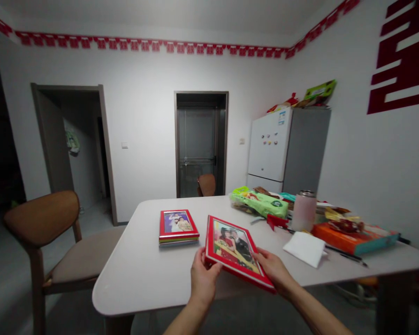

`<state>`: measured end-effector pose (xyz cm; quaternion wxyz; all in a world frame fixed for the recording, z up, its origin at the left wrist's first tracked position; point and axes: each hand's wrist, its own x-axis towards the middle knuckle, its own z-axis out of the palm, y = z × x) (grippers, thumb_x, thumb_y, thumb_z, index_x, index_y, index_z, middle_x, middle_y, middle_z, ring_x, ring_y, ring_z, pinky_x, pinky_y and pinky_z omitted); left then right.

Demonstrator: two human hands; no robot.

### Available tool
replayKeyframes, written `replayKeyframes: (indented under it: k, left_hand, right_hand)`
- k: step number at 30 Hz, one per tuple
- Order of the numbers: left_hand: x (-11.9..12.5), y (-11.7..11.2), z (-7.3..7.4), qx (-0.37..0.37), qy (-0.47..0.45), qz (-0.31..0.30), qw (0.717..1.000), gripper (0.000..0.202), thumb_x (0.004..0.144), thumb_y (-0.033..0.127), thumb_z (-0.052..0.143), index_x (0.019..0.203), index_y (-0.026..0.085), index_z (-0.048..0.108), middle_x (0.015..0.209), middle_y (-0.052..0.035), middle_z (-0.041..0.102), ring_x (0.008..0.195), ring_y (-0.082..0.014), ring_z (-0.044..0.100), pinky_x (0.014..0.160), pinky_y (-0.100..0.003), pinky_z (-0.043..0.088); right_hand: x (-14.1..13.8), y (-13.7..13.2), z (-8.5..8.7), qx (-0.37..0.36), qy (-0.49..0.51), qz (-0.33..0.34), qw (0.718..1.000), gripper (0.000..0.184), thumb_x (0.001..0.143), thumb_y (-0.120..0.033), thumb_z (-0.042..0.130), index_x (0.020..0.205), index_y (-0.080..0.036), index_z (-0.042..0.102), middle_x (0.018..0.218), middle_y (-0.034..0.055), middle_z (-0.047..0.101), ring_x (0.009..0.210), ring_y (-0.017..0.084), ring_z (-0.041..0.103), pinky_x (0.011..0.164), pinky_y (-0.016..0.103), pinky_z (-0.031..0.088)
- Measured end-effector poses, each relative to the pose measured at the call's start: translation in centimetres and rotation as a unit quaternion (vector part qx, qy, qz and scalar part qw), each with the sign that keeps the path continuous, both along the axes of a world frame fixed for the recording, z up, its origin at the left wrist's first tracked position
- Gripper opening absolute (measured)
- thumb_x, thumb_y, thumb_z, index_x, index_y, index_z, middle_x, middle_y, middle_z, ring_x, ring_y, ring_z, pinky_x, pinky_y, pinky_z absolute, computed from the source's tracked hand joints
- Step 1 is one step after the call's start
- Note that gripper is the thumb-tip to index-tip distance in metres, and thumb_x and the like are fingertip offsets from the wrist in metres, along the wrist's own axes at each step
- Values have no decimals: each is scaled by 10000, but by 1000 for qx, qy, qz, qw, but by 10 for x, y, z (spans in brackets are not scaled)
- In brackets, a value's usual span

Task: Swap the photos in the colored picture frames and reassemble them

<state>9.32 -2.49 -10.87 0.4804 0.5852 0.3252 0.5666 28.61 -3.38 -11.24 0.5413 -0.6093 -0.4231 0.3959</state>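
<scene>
Between my two hands a red picture frame with a photo of two people is held tilted above the table's near edge. My left hand grips its left lower corner, with the thumb on the front. On the right side, my right hand holds the frame's edge, its other fingers partly hidden behind. To the left on the white table lies a small stack of picture frames, with a red photo frame on top and yellow-green and pale edges beneath.
At the table's right stand a pink bottle, a green packet, an orange box and a folded white tissue. A wooden chair is at the left. Behind are a fridge and two doorways.
</scene>
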Motion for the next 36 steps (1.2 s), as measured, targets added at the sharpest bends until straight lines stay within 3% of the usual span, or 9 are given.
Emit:
replayKeyframes:
  k: [3, 6, 12, 17, 21, 26, 29, 32, 36]
  left_hand:
    - [17, 4, -20, -6, 93, -7, 996, 252, 641, 110, 506, 890, 141, 533, 874, -74, 642, 789, -165, 595, 691, -240, 451]
    - [30, 3, -28, 7, 160, -8, 987, 191, 625, 97, 507, 783, 168, 588, 785, -36, 651, 731, -170, 587, 685, -262, 436]
    - [43, 6, -26, 46, 262, -49, 963, 428, 530, 24, 546, 912, 214, 580, 934, -15, 620, 861, -191, 544, 802, -304, 386]
    - [40, 3, -30, 66, 265, -68, 960, 535, 488, -2, 563, 983, 201, 559, 1101, -25, 549, 1025, -203, 463, 927, -307, 296]
    - [14, 14, -35, 31, 220, -32, 975, 540, 533, 54, 587, 1053, 183, 522, 1134, -48, 530, 1061, -199, 446, 943, -289, 282]
    - [-45, 62, -41, -86, 128, 83, 985, 453, 681, 153, 532, 1117, 72, 436, 1168, -159, 478, 1090, -208, 427, 922, -296, 295]
    - [-74, 86, -44, -155, 55, 124, 979, 372, 730, 186, 522, 1081, 85, 449, 1115, -148, 514, 1035, -193, 477, 853, -288, 364]
    - [-90, 93, -45, -205, -21, 133, 969, 285, 761, 257, 528, 1010, 125, 488, 997, -78, 574, 872, -167, 560, 753, -321, 432]
    - [-92, 89, -45, -229, -121, 116, 959, 288, 703, 306, 584, 917, 121, 530, 776, -44, 615, 709, -150, 596, 642, -278, 459]
  right_hand:
    - [50, 16, -6, -40, -227, -9, 973, 366, 692, -308, 443, 985, -146, 593, 744, 53, 689, 645, 185, 630, 564, 248, 459]
    - [75, 29, -14, -44, -316, -16, 948, 360, 668, -288, 459, 963, -147, 611, 801, 52, 685, 730, 189, 624, 608, 225, 438]
    - [80, 41, -21, -51, -401, -45, 914, 304, 655, -276, 459, 846, -146, 657, 862, 96, 670, 780, 212, 606, 636, 238, 405]
    - [74, 46, -14, -50, -463, -79, 882, 309, 636, -204, 458, 875, -150, 647, 850, 116, 667, 805, 243, 595, 673, 284, 399]
    - [32, 66, -5, 18, -503, -59, 862, 357, 692, -213, 411, 979, -114, 597, 937, 145, 635, 879, 245, 565, 769, 329, 379]
    - [-80, 108, 0, 129, -523, 78, 839, 381, 704, -236, 448, 1064, -141, 532, 1107, 97, 555, 1018, 181, 486, 873, 281, 335]
    - [-136, 127, -1, 160, -532, 121, 823, 469, 640, -200, 532, 1104, -154, 487, 1197, 111, 474, 1094, 218, 411, 902, 314, 301]
    - [-161, 133, -1, 167, -541, 131, 814, 438, 611, -144, 537, 1048, -130, 503, 1158, 152, 483, 1089, 273, 390, 897, 389, 276]
    - [-167, 116, -1, 179, -543, 155, 805, 246, 655, -146, 475, 892, -133, 540, 1023, 136, 544, 996, 257, 446, 847, 388, 310]
